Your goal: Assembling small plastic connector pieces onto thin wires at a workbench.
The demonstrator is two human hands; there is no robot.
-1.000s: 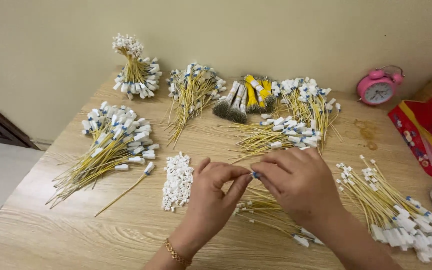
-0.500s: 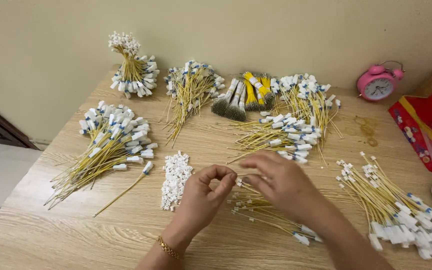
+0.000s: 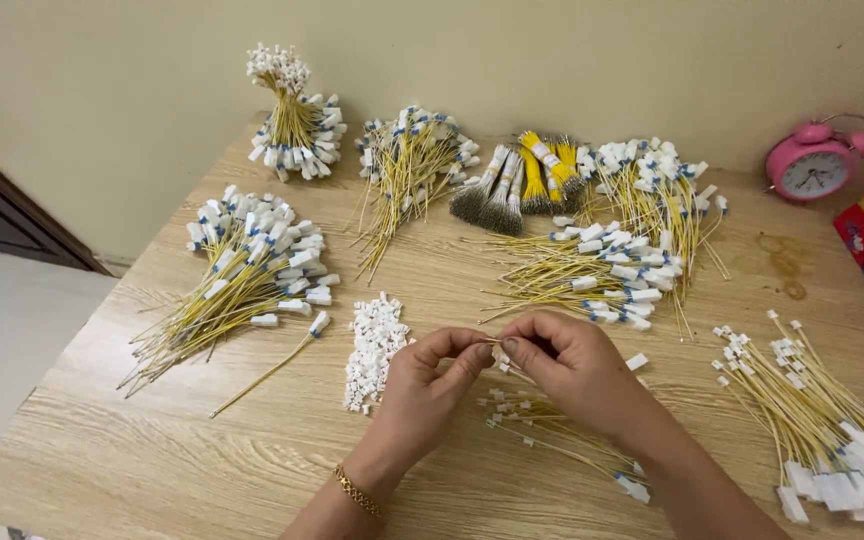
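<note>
Both hands, left hand [image 3: 430,372] and right hand [image 3: 570,362], pinch 1 thin yellow wire [image 3: 493,342] lying left-to-right between fingertips.

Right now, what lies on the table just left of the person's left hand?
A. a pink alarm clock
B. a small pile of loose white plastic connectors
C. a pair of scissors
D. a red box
B: the pile of white connectors lies beside the left hand; the pink alarm clock stands far off at the back right of the table.
</note>
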